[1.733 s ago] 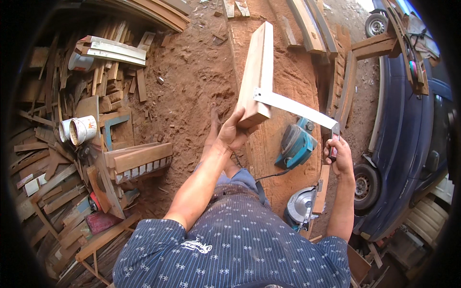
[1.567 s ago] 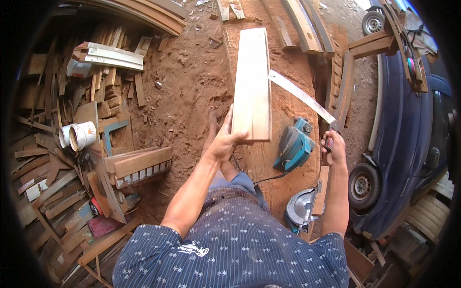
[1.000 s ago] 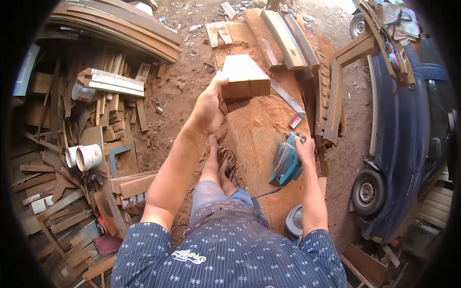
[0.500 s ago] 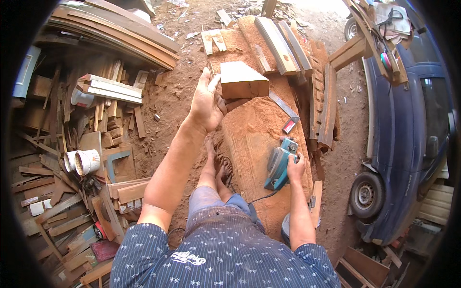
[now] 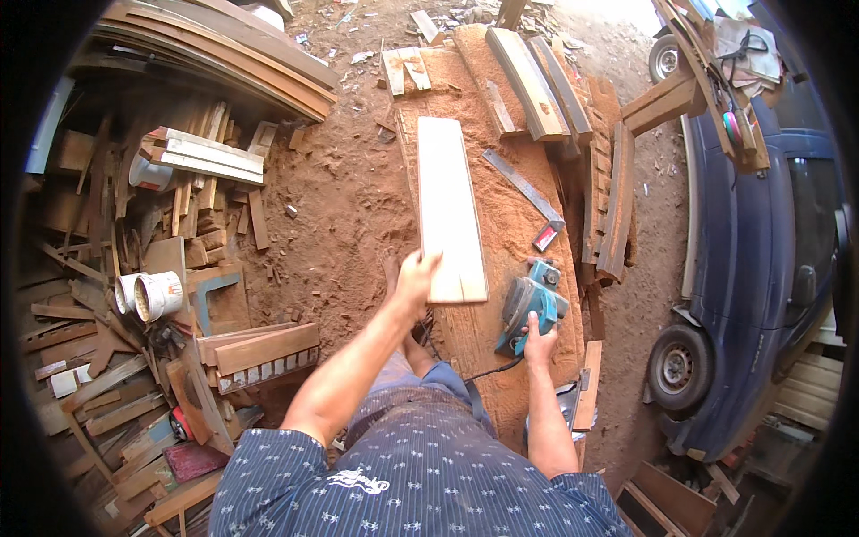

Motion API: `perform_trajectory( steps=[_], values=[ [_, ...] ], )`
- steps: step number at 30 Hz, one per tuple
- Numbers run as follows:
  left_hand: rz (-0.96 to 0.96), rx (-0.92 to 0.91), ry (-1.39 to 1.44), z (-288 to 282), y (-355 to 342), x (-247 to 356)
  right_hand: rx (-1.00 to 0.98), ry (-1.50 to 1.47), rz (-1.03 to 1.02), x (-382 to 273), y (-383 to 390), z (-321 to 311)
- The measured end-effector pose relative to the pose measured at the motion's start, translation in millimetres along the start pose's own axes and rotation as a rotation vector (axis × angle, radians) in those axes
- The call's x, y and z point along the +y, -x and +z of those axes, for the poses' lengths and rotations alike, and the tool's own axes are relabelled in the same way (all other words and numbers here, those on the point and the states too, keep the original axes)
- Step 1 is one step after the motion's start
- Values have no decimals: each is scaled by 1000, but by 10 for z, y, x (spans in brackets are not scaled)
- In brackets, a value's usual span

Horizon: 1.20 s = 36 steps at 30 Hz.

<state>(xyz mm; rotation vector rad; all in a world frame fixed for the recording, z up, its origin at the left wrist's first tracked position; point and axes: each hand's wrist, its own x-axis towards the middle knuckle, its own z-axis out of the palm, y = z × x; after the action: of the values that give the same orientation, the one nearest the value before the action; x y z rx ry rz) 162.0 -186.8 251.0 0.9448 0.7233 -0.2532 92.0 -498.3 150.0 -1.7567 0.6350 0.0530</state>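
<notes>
My left hand [image 5: 417, 279] grips the near left edge of a pale, smooth wooden board [image 5: 450, 215], thumb on top and the other fingers hidden beneath. The board's broad face points up, its length running away from me over the sawdust-covered bench [image 5: 456, 345]. My right hand [image 5: 540, 342] is closed at the rear handle of a teal electric planer [image 5: 528, 304], which rests on the bench to the right of the board. A black cord trails from the planer toward my legs. Beyond the planer lies a try square [image 5: 532, 201] with a metal blade.
Thick timbers [image 5: 528, 85] and notched pieces [image 5: 613, 201] line the bench's far and right sides. Scrap wood [image 5: 206, 206] and two white buckets [image 5: 159, 295] crowd the left. A blue vehicle [image 5: 756, 286] stands at the right. A wood strip [image 5: 588, 385] lies near my right forearm.
My left hand has come down and nearer with the board, which was raised end-on and now shows its full long face. My right hand has shifted slightly back on the planer.
</notes>
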Motion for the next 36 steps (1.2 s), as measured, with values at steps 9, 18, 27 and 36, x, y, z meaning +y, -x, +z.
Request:
perform_trajectory(
  steps=[9, 18, 27, 36],
  values=[
    [236, 70, -13, -400, -1071, -608, 39, -29, 82, -346, 179, 99],
    [291, 300, -618, -848, -1809, -817, -131, -146, 156, -679, 892, 314],
    [246, 375, -552, -1721, -1546, -1086, -497, 137, -108, -832, 635, 896],
    [129, 308, -687, -1779, -880, -1157, -440, 60, -161, -1085, 96, 1810]
  ],
)
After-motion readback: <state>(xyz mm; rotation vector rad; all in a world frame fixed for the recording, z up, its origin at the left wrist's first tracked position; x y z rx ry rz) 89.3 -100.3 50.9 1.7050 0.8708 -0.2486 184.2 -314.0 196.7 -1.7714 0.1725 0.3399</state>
